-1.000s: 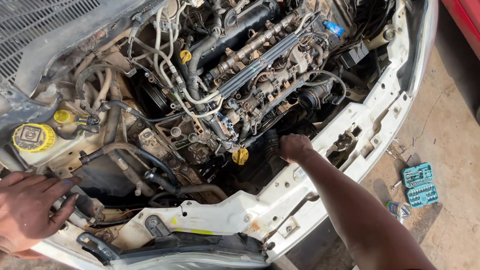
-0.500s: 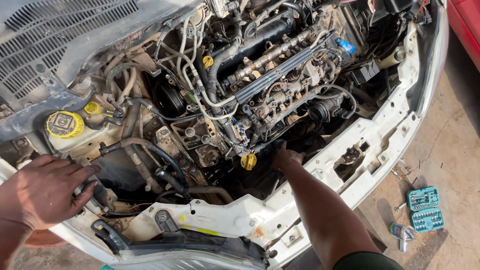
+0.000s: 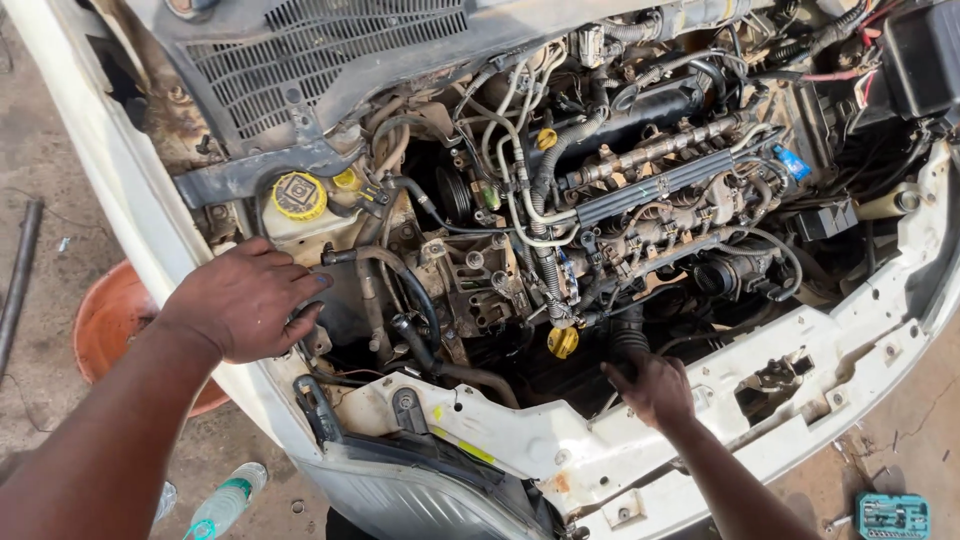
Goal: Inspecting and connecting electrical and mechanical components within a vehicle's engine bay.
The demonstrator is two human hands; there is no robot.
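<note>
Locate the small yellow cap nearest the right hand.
In the head view, the yellow cap sits low in the engine bay's centre, just up-left of the right hand.

Bright daylight from above; white front panel [image 3: 700,420] near glare. Deep shadow low in the engine bay [image 3: 540,370]. Focus sharp; slight wide-angle stretch at edges.

Tangled black rubber hoses [image 3: 415,300] and the grimy metal engine block [image 3: 660,215] crowd the bay, leaving only a dark gap below the yellow round oil cap [image 3: 563,342], behind the white front crossmember [image 3: 560,450].
</note>
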